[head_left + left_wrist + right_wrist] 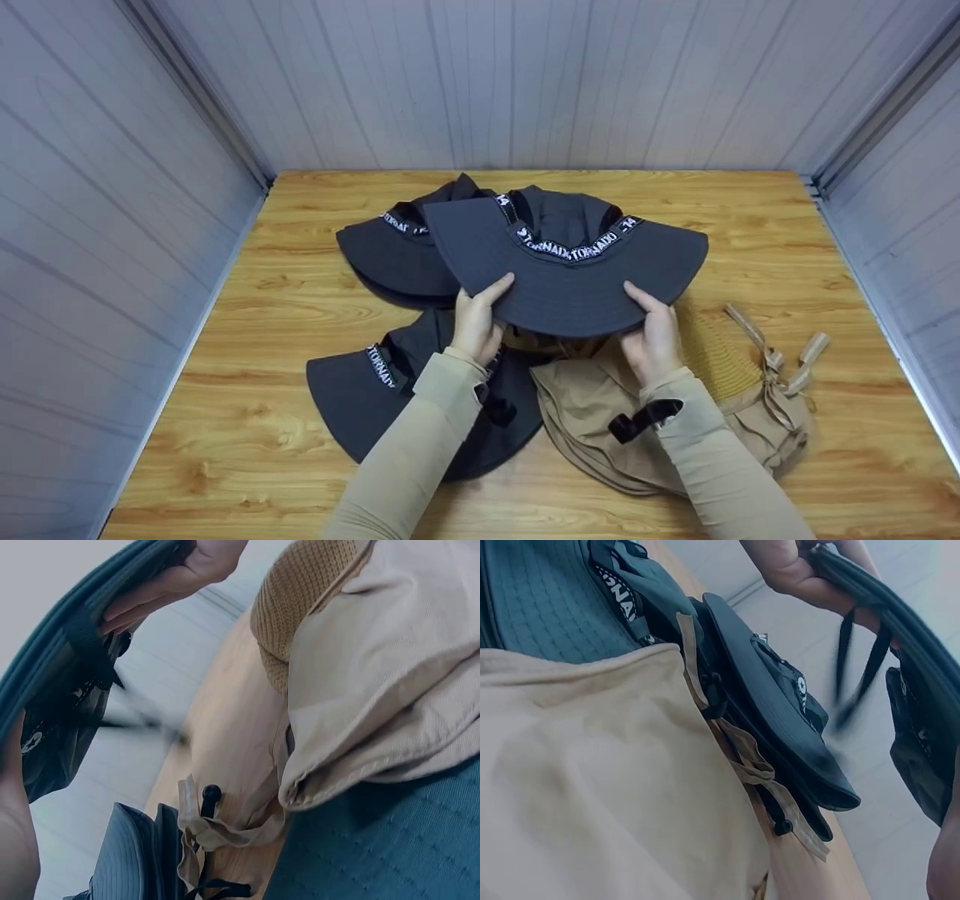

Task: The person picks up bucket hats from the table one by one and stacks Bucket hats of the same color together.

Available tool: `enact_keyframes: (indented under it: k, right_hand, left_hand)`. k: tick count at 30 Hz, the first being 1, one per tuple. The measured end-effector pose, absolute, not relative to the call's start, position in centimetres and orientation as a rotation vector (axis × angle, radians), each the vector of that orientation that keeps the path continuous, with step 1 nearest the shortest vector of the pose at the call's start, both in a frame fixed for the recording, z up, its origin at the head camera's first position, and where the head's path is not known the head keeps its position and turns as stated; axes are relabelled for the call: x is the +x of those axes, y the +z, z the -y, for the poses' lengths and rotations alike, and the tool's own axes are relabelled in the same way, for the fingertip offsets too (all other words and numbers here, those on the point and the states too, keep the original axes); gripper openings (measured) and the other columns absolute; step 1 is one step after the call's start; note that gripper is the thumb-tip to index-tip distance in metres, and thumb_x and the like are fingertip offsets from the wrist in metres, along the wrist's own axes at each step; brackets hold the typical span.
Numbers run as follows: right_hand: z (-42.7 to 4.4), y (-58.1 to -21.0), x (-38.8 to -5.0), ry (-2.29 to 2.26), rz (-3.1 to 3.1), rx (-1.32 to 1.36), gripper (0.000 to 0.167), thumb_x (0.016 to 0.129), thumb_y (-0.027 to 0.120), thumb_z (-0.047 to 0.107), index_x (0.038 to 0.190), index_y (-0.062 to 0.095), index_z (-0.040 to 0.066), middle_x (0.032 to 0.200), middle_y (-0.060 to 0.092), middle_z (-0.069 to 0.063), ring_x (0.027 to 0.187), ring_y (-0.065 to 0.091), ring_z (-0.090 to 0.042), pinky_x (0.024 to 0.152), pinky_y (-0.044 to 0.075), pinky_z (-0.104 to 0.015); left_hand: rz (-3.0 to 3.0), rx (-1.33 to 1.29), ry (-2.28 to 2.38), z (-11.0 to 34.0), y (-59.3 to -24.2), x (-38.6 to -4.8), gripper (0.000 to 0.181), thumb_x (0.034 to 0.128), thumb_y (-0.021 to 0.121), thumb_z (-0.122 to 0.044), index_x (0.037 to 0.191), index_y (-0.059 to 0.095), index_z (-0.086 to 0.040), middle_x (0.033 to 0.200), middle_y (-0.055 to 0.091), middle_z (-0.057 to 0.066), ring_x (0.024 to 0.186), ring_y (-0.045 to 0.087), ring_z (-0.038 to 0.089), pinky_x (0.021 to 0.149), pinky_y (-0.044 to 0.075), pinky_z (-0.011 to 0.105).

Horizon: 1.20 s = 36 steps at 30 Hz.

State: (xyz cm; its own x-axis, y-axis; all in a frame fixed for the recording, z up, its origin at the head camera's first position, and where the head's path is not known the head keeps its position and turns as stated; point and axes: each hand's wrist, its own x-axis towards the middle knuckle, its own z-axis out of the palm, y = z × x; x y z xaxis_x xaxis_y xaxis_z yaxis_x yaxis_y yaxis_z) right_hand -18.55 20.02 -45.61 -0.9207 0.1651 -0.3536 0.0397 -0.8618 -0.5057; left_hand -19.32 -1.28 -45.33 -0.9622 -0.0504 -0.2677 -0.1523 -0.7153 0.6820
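Observation:
My two hands hold a dark grey wide-brimmed bucket hat (570, 300) above the table, its brim toward me and its TORNADO lettered band showing. The left hand (478, 322) pinches the brim's near left part, thumb on top and fingers beneath. On the near right part, the right hand (654, 337) grips the same brim in a like way. From underneath, a dark strap (862, 660) dangles, seen in the right wrist view. Below the left forearm lies another dark hat (337, 397). Beige hats (600, 442) lie beneath the right hand and forearm, partly covered by them.
Dark hats (397, 262) lie stacked at the back left, partly behind the held hat. A mustard knit part (716, 360) and loose beige ties (776, 367) show at the right. The wood-grain table (225, 420) meets panelled walls (487, 82) at the back and sides.

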Motion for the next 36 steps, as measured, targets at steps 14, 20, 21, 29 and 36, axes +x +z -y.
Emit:
enact_keyframes:
  k: [14, 20, 21, 29, 36]
  right_hand:
    - [-18.7, -45.3, -18.1, 2.884, 0.698, -0.603, 0.045, 0.096, 0.045, -0.013, 0.132, 0.048, 0.013, 0.110, 0.068, -0.002, 0.101, 0.065, -0.014, 0.089, 0.056, -0.028]
    - [-18.3, -45.3, -17.8, 2.899, 0.683, -0.590, 0.047, 0.096, 0.046, -0.013, 0.135, 0.046, 0.013, 0.111, 0.068, -0.002, 0.101, 0.066, -0.015, 0.089, 0.056, -0.029]
    - [-18.3, -45.4, -17.8, 2.901, 0.683, -0.586, 0.046, 0.096, 0.046, -0.014, 0.134, 0.047, 0.012, 0.111, 0.068, -0.002, 0.101, 0.066, -0.015, 0.089, 0.056, -0.029]
    - [-18.6, -45.4, -17.8, 2.886, 0.758, -0.537, 0.049, 0.093, 0.048, -0.017, 0.133, 0.048, 0.012, 0.113, 0.067, -0.002, 0.103, 0.065, -0.015, 0.091, 0.056, -0.028]
    - [-19.3, -45.3, -18.0, 2.853, 0.888, -0.543, 0.043, 0.096, 0.051, -0.009, 0.133, 0.050, 0.010, 0.111, 0.070, 0.000, 0.102, 0.067, -0.013, 0.092, 0.055, -0.027]
  left_hand:
    - [-1.039, -0.375, 2.904, 0.4, -45.8, -19.1, 0.057, 0.0920, 0.057, 0.010, 0.144, 0.040, -0.007, 0.128, 0.057, 0.008, 0.111, 0.063, 0.018, 0.103, 0.051, 0.037]
    - [-1.026, -0.414, 2.928, 0.6, -45.8, -19.1, 0.056, 0.0957, 0.057, 0.003, 0.147, 0.037, -0.008, 0.141, 0.052, 0.011, 0.123, 0.057, 0.020, 0.108, 0.047, 0.035]
    - [-1.028, -0.424, 2.930, 0.6, -45.7, -19.2, 0.056, 0.0966, 0.057, 0.001, 0.148, 0.037, -0.008, 0.144, 0.051, 0.011, 0.125, 0.056, 0.021, 0.109, 0.046, 0.034]
    - [-1.060, -0.428, 2.907, 1.4, -45.3, -19.1, 0.051, 0.0978, 0.056, 0.001, 0.145, 0.039, -0.007, 0.137, 0.055, 0.010, 0.118, 0.060, 0.018, 0.109, 0.046, 0.035]
    - [-1.063, -0.344, 2.893, 2.1, -45.1, -18.9, 0.049, 0.0984, 0.054, 0.002, 0.145, 0.039, -0.006, 0.130, 0.057, 0.007, 0.113, 0.063, 0.016, 0.108, 0.047, 0.037]
